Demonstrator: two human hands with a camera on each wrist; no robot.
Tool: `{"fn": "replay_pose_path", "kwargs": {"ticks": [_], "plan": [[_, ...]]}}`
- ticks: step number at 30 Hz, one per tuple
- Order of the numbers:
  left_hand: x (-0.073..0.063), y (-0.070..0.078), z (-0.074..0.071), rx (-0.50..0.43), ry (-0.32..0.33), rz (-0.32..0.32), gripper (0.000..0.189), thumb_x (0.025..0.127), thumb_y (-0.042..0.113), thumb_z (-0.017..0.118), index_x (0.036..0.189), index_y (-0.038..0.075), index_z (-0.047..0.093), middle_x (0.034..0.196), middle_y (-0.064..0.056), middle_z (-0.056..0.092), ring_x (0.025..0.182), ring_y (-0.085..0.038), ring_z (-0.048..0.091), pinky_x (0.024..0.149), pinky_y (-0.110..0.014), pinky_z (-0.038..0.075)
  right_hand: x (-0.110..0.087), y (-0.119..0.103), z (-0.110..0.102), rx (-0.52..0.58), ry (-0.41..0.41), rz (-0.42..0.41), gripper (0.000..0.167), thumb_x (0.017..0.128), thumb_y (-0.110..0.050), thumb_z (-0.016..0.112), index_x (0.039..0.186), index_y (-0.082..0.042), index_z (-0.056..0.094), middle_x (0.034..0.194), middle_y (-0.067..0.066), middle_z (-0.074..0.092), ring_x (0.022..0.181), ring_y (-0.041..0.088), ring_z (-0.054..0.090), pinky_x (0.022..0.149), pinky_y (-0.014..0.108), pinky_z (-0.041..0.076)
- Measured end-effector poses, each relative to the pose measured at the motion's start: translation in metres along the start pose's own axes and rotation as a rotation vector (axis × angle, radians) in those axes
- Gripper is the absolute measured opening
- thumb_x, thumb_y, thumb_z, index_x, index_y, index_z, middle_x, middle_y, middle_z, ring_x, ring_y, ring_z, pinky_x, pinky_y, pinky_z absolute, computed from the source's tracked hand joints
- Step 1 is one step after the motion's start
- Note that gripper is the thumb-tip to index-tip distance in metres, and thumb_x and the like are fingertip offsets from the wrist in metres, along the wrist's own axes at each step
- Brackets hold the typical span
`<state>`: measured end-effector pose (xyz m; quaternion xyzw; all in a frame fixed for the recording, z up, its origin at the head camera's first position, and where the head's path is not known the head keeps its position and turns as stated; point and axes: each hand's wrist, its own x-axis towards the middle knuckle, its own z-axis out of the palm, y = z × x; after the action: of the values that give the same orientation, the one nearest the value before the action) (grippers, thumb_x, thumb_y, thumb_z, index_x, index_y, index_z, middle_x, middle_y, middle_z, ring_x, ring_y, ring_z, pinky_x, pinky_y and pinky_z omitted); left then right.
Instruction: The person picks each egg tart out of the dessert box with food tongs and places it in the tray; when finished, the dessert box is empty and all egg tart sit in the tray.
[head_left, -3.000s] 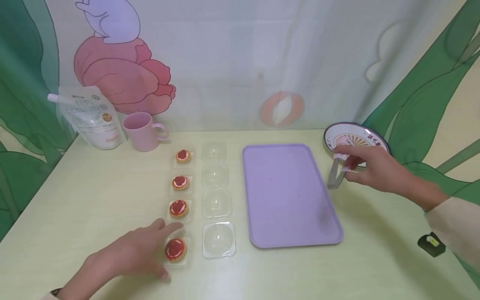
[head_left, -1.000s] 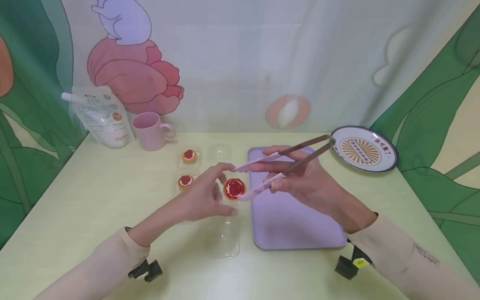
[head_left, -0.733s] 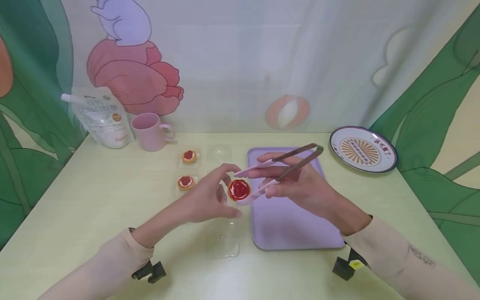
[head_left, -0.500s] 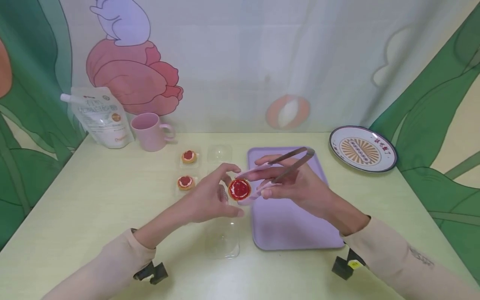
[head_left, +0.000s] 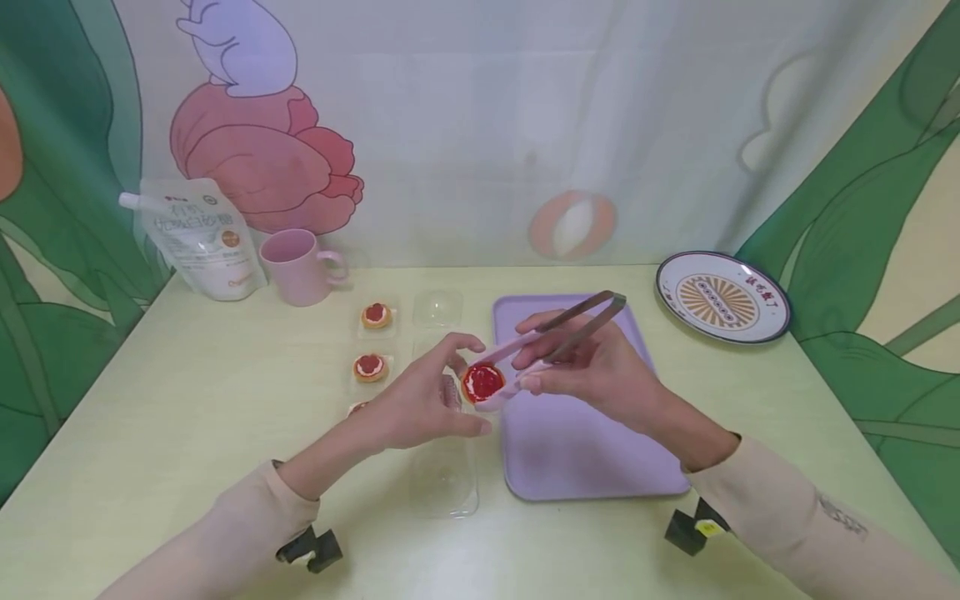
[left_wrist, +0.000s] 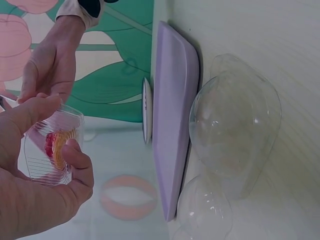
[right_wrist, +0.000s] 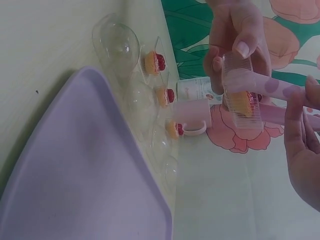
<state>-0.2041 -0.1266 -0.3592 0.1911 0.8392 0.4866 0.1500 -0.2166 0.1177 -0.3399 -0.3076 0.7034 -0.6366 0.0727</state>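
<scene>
In the head view my left hand [head_left: 420, 400] holds a clear ribbed plastic box base [left_wrist: 35, 162] above the table, pinched between thumb and fingers. A small red-topped tart [head_left: 483, 383] sits in that base. My right hand [head_left: 611, 367] grips metal tongs [head_left: 585, 321] with pink tips, its thumb on one arm and fingers on the other. The pink tips lie on either side of the tart; in the right wrist view they overlap the base [right_wrist: 245, 75]. Whether both tips press on the tart I cannot tell.
More tarts [head_left: 371, 367] stand in clear bases at left, one partly behind my left forearm. Clear domed lids [head_left: 444, 483] line up beside a purple tray [head_left: 600, 458]. A pink mug [head_left: 296, 271], a white pouch [head_left: 206, 242] and a patterned plate [head_left: 723, 297] stand farther back.
My left hand has lifted the nearest tart in its base off the table. My right hand brought the tongs over from near the plate, and their tips have drawn in around the tart.
</scene>
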Motion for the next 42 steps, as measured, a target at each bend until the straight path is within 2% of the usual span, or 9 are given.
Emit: {"fn": "replay_pose_path", "kwargs": {"ticks": [6,13,16,27,30,34,37,42], "plan": [[0.001,0.0,0.0,0.005,0.001,-0.003,0.08,0.075,0.011,0.086,0.14,0.014,0.04,0.114,-0.014,0.054,0.068,-0.018,0.056,0.061,-0.031,0.051,0.0,0.0,0.001,-0.055,0.011,-0.049,0.046,0.078,0.008,0.079,0.119,0.01,0.06,0.091,-0.004,0.076,0.078,0.01,0.072,0.07,0.027,0.06],[0.002,-0.001,0.0,0.004,-0.01,-0.009,0.08,0.075,0.01,0.086,0.14,0.014,0.039,0.116,-0.015,0.054,0.068,-0.018,0.055,0.061,-0.031,0.052,0.001,0.002,0.004,-0.109,0.024,-0.094,0.044,0.077,0.009,0.078,0.118,0.009,0.061,0.092,0.02,0.074,0.076,0.009,0.071,0.068,0.027,0.06],[0.002,-0.002,-0.001,-0.004,-0.015,-0.011,0.081,0.075,0.009,0.086,0.14,0.014,0.039,0.117,-0.015,0.053,0.068,-0.017,0.055,0.061,-0.03,0.051,0.0,0.002,0.006,-0.106,0.038,-0.097,0.044,0.077,0.01,0.078,0.118,0.009,0.061,0.092,0.023,0.073,0.075,0.009,0.071,0.068,0.027,0.06],[0.003,-0.005,-0.002,0.0,-0.038,-0.03,0.083,0.076,0.011,0.085,0.142,0.015,0.035,0.116,-0.015,0.053,0.067,-0.017,0.055,0.061,-0.029,0.05,0.0,0.001,0.01,-0.103,0.085,-0.019,0.046,0.077,0.008,0.08,0.119,0.005,0.063,0.093,0.014,0.076,0.076,0.011,0.072,0.071,0.029,0.06],[0.004,-0.007,-0.002,-0.003,-0.042,-0.018,0.084,0.076,0.01,0.085,0.142,0.014,0.034,0.114,-0.015,0.053,0.066,-0.016,0.055,0.06,-0.029,0.05,0.001,0.0,0.009,-0.118,0.089,-0.024,0.046,0.077,0.008,0.08,0.12,0.004,0.063,0.093,0.014,0.076,0.074,0.012,0.071,0.069,0.028,0.059],[0.004,-0.01,-0.002,0.006,-0.041,-0.019,0.088,0.075,0.011,0.086,0.145,0.012,0.032,0.115,-0.016,0.054,0.065,-0.016,0.055,0.06,-0.029,0.05,0.003,-0.005,0.006,-0.146,0.112,-0.036,0.045,0.077,0.005,0.081,0.118,0.003,0.064,0.091,0.005,0.077,0.072,0.012,0.07,0.067,0.027,0.058],[0.004,-0.011,-0.002,0.024,-0.034,-0.034,0.092,0.075,0.013,0.087,0.147,0.012,0.031,0.116,-0.016,0.052,0.068,-0.016,0.056,0.061,-0.029,0.05,0.005,-0.01,0.002,-0.129,0.141,-0.043,0.044,0.077,0.005,0.081,0.118,0.003,0.064,0.089,-0.003,0.077,0.073,0.012,0.071,0.068,0.027,0.059],[0.004,-0.011,-0.003,0.044,-0.011,-0.05,0.091,0.075,0.013,0.087,0.147,0.013,0.032,0.116,-0.014,0.052,0.072,-0.017,0.057,0.065,-0.03,0.051,0.007,-0.018,-0.007,-0.082,0.194,-0.04,0.042,0.078,0.006,0.08,0.117,-0.001,0.065,0.089,-0.004,0.077,0.076,0.013,0.073,0.071,0.027,0.059]]}}
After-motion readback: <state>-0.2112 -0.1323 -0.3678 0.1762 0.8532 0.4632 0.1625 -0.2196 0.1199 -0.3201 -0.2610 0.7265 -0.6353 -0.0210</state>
